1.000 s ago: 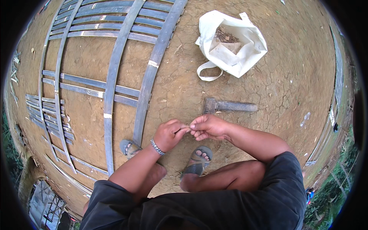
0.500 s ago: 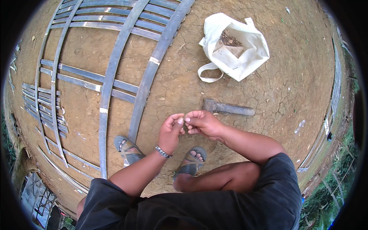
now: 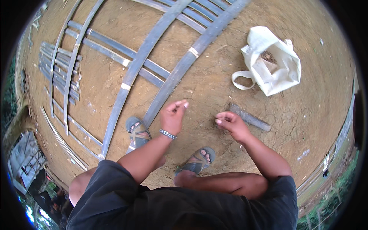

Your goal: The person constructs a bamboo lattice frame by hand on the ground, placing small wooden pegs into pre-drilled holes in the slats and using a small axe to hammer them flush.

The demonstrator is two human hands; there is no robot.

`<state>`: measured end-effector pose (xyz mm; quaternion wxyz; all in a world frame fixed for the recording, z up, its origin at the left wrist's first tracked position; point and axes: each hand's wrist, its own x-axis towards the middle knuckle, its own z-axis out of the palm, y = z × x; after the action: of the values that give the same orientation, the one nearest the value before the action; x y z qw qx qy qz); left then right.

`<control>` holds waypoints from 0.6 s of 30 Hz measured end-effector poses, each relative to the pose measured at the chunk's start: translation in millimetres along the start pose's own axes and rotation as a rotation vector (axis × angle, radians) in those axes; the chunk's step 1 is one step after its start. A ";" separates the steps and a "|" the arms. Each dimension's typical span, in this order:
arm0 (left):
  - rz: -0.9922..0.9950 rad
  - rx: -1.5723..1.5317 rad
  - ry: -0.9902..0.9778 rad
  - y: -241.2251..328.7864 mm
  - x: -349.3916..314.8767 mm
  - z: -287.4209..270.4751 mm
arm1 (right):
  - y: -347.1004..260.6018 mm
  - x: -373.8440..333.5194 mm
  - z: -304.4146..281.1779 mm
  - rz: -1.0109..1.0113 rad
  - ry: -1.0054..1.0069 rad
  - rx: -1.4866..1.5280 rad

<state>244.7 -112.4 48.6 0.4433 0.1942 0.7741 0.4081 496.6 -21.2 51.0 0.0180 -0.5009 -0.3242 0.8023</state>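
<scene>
My left hand point(image 3: 172, 118), with a braided bracelet at its wrist, is raised over the bare soil near my left foot, thumb and finger pinched together. Whatever may be between them is too small to make out. To its right, my right hand point(image 3: 232, 125) is also closed in a pinch, and its contents cannot be made out either. A gap separates the two hands. Closest to my right hand is a dark hammer point(image 3: 253, 119), lying on the ground just beyond the fingers. Neither hand touches it.
Long dark slats point(image 3: 153, 42) lie crossed in a frame at the left and far side. Inside it sits a pile of short slats point(image 3: 57, 65). A white bag point(image 3: 283, 73) with brown bits inside stands at the far right. My sandalled feet point(image 3: 197, 161) are below my hands.
My hands, together half a second ago, have moved apart, the right one going rightward. The whole view has turned, so the frame, bag and hammer appear shifted right and tilted.
</scene>
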 end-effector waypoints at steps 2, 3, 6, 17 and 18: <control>0.206 0.134 0.154 -1.3 22.2 -15.2 | 2.5 -5.7 -16.4 -0.078 0.109 -0.188; 0.306 0.204 0.234 -2.5 32.2 -22.0 | 4.0 -10.3 -24.5 -0.111 0.168 -0.302; 0.481 0.297 0.307 -7.7 55.1 -39.5 | 0.5 -24.6 -46.8 -0.218 0.311 -0.618; 0.635 0.283 0.310 -37.5 73.1 -42.5 | -10.0 -60.4 -91.2 -0.390 0.391 -1.375; 0.644 0.280 0.309 -37.9 73.4 -42.1 | -9.1 -58.5 -92.2 -0.360 0.372 -1.388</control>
<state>172.5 -105.5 -9.1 0.1398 0.4222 0.7793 0.4414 598.1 11.7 75.7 -0.1169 -0.4638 -0.8255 0.2996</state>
